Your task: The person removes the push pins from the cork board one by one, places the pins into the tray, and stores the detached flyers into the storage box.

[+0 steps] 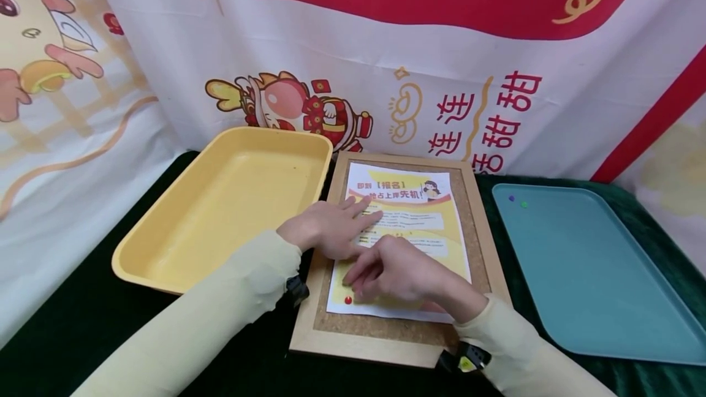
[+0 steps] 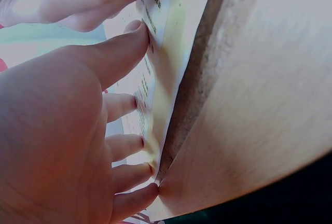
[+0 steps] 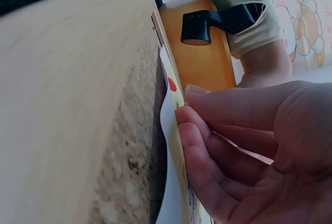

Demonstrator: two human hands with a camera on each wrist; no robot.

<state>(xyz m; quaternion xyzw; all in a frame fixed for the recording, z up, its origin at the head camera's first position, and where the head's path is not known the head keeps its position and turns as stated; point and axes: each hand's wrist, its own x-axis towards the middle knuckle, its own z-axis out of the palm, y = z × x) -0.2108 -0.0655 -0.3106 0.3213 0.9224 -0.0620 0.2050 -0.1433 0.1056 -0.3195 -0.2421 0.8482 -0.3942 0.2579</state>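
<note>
A yellow and white printed poster [image 1: 458, 244] lies on a wood-framed cork board [image 1: 386, 325]. My left hand [image 1: 336, 225] rests on the poster's left side with its fingers spread; the left wrist view shows the fingertips against the paper. Beside it, my right hand [image 1: 405, 271] is over the poster's lower part, its fingers curled and thumb close to the index fingertip. A red pushpin [image 1: 348, 300] sits at the poster's lower left corner, just past the right fingertips. In the right wrist view this red pin [image 3: 172, 84] stands apart from the thumb, and the paper's edge bows off the cork.
A deep yellow tray [image 1: 149, 238] stands left of the board. On the right lies a flat blue tray [image 1: 595, 274], with a purple pin [image 1: 511, 198] and a green pin [image 1: 524, 204] near its far left corner. Dark green cloth [image 1: 242, 348] covers the table; a printed curtain [image 1: 353, 35] hangs behind.
</note>
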